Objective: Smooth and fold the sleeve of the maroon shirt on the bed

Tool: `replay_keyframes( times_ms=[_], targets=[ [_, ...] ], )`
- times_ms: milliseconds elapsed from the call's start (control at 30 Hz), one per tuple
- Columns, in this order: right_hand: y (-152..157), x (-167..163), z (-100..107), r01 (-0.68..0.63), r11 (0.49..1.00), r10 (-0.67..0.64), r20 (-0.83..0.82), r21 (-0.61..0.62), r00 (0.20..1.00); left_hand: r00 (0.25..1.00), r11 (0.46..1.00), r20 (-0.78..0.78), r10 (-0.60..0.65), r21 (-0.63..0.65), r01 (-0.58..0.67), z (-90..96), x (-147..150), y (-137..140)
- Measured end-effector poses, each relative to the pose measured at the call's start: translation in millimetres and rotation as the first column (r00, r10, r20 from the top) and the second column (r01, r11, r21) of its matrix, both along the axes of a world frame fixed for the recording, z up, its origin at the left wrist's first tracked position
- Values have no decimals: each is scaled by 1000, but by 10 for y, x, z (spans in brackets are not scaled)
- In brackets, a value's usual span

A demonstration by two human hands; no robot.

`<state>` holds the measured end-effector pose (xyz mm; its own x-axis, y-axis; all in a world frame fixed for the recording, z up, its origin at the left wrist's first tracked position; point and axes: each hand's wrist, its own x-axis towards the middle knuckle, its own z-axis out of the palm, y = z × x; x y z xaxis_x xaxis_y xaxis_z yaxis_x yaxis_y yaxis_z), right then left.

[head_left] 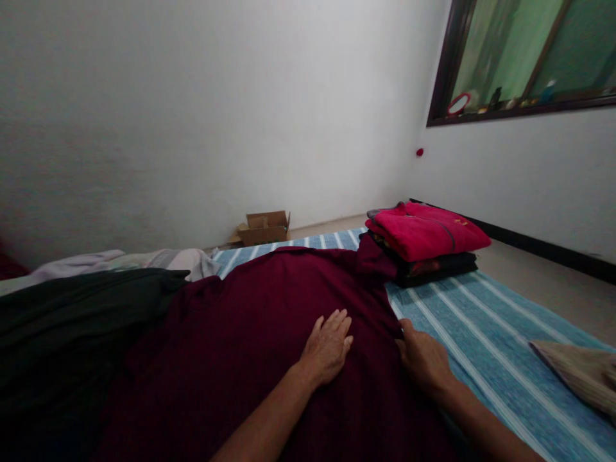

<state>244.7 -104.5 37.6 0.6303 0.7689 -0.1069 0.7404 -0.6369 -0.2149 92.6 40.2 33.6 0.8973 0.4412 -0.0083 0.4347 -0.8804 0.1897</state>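
Note:
A dark maroon shirt (269, 308) lies spread out over the bed, its sleeve reaching toward the folded pile. My left hand (328, 346) rests flat on the shirt's body with its fingers stretched out. At the shirt's right edge, my right hand (422, 356) pinches the cloth between thumb and fingers. The shirt's lower part runs out of view beneath my forearms.
Folded clothes, a bright red garment (428, 231) on top of black ones (437, 268), sit on the blue striped sheet (486, 333). Dark green cloth (86, 314) lies left, beige cloth (577, 372) right. A cardboard box (264, 230) stands by the wall.

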Motion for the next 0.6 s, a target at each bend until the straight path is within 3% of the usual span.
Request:
replay_keyframes(
  times_ms=[133, 267, 433, 600],
  targets=[
    [55, 80, 126, -63, 997, 66, 85, -40, 994, 997, 997, 39, 66, 38, -67, 165, 160, 83],
    [329, 248, 398, -47, 995, 26, 237, 85, 971, 963, 964, 146, 226, 109, -242, 244, 479, 345],
    [966, 549, 694, 2, 976, -82, 358, 219, 930, 891, 890, 202, 407, 133, -436, -24, 694, 671],
    [1503, 786, 689, 64, 988, -93, 212, 142, 973, 903, 897, 180, 391, 148, -417, -296, 675, 743]
  ],
)
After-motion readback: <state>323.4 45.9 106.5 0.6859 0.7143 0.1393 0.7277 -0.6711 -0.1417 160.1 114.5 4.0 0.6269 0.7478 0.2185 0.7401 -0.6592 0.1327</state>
